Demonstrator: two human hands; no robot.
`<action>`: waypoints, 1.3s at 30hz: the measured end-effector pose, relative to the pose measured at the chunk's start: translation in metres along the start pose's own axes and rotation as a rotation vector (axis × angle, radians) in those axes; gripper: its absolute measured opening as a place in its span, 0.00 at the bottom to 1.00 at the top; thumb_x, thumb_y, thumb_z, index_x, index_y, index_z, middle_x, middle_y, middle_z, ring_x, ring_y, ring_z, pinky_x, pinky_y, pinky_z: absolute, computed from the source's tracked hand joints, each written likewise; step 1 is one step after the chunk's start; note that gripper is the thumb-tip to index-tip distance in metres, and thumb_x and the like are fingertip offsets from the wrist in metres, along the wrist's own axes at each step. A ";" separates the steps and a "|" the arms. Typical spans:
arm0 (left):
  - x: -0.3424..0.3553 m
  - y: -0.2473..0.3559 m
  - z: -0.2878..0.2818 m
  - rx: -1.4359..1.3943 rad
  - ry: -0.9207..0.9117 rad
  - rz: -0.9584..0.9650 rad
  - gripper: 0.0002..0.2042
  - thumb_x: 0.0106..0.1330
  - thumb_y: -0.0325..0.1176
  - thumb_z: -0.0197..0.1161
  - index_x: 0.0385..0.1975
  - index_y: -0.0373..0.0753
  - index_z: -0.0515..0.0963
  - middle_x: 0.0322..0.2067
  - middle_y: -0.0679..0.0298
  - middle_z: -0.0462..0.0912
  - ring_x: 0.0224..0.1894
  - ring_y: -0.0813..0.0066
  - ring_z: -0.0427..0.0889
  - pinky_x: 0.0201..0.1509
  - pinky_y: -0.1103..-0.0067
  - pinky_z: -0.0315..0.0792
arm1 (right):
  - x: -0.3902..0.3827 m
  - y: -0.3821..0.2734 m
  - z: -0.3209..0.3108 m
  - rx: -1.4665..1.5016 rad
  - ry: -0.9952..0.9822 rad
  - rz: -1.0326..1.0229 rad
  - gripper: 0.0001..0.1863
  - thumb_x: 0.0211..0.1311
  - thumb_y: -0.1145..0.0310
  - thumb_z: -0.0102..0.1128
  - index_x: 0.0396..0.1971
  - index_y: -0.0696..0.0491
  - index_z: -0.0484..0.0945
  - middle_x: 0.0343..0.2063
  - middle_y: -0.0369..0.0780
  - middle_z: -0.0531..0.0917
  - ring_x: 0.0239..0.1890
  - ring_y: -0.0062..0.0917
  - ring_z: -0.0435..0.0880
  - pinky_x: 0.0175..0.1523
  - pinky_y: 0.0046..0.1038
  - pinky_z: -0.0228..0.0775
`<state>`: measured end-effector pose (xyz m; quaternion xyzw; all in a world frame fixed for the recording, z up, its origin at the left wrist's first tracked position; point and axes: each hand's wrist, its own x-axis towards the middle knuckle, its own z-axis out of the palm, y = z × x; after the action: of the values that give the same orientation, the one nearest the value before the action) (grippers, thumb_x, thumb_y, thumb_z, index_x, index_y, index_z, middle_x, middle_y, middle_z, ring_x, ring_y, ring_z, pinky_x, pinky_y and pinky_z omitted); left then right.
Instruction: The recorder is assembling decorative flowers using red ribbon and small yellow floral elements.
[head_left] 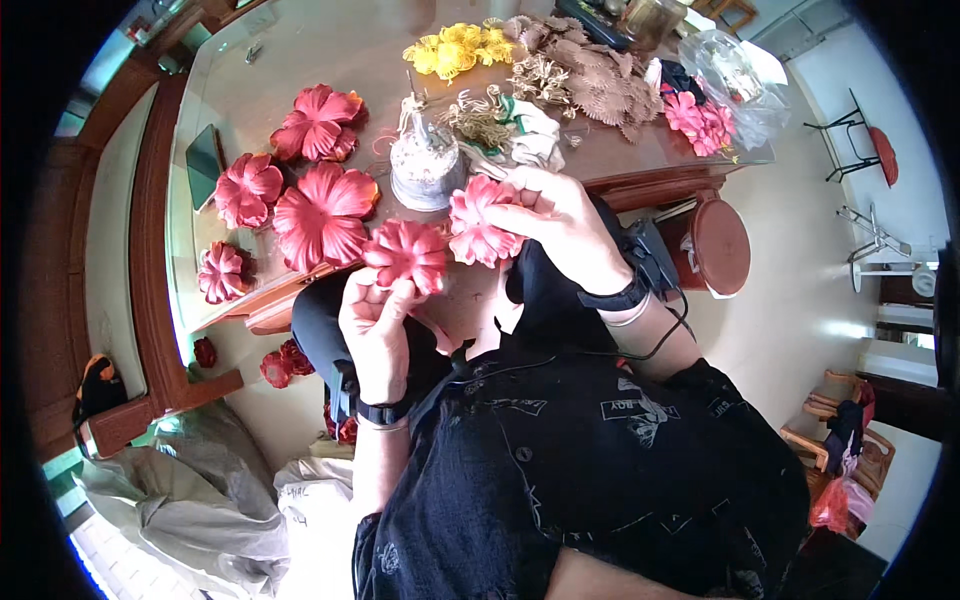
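My left hand (379, 325) pinches a dark pink artificial flower (406, 256) by its lower edge, above my lap. Just right of it, my right hand (548, 215) grips a lighter pink flower layer (483, 222) between thumb and fingers. The two flowers are close to each other near the table's front edge. Behind them stands a grey-white pot (424, 172) with whitish, stringy material on top. To the left lie larger red-pink flowers, among them a broad one (326, 216), one at the back (318, 123), one at the side (248, 190) and a small one (221, 272).
On the glass-topped table (300, 50) are yellow flowers (457, 50), brown petal pieces (600, 85), white-green gloves (525, 136), a phone (205, 167) and pink petals (698, 124) beside a clear plastic bag (735, 75). A round brown stool (720, 246) stands right; dark red flowers (285, 364) lie below left.
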<state>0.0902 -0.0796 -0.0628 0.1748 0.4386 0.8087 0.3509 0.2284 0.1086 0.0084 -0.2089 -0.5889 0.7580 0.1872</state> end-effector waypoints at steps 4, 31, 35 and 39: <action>0.005 0.028 -0.032 0.045 0.145 0.122 0.11 0.64 0.18 0.57 0.44 0.35 0.70 0.40 0.62 0.80 0.40 0.77 0.80 0.42 0.78 0.78 | 0.004 0.000 0.013 0.036 0.018 -0.020 0.11 0.61 0.79 0.57 0.43 0.62 0.76 0.35 0.38 0.81 0.37 0.16 0.79 0.44 0.20 0.71; 0.037 0.094 -0.100 1.507 0.873 0.684 0.21 0.58 0.34 0.68 0.50 0.37 0.71 0.48 0.54 0.69 0.41 0.66 0.75 0.43 0.73 0.71 | 0.012 0.014 0.017 -0.154 -0.134 0.003 0.07 0.65 0.71 0.56 0.36 0.59 0.77 0.26 0.33 0.80 0.25 0.10 0.75 0.28 0.14 0.68; 0.015 0.059 -0.039 0.567 0.158 0.195 0.12 0.64 0.28 0.63 0.45 0.33 0.75 0.35 0.64 0.80 0.38 0.80 0.77 0.45 0.82 0.71 | 0.016 0.009 0.023 -0.118 -0.164 -0.006 0.07 0.65 0.71 0.56 0.36 0.60 0.76 0.27 0.34 0.80 0.26 0.11 0.76 0.31 0.14 0.68; 0.014 0.026 -0.001 -0.157 -0.319 -0.347 0.20 0.67 0.35 0.60 0.55 0.31 0.68 0.48 0.61 0.77 0.49 0.74 0.77 0.56 0.77 0.70 | 0.019 0.001 0.031 -0.084 -0.190 0.014 0.07 0.65 0.72 0.57 0.37 0.60 0.77 0.29 0.33 0.80 0.29 0.10 0.77 0.34 0.13 0.68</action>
<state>0.0691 -0.0803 -0.0417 0.1945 0.3370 0.7299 0.5621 0.1952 0.0932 0.0123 -0.1476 -0.6337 0.7504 0.1163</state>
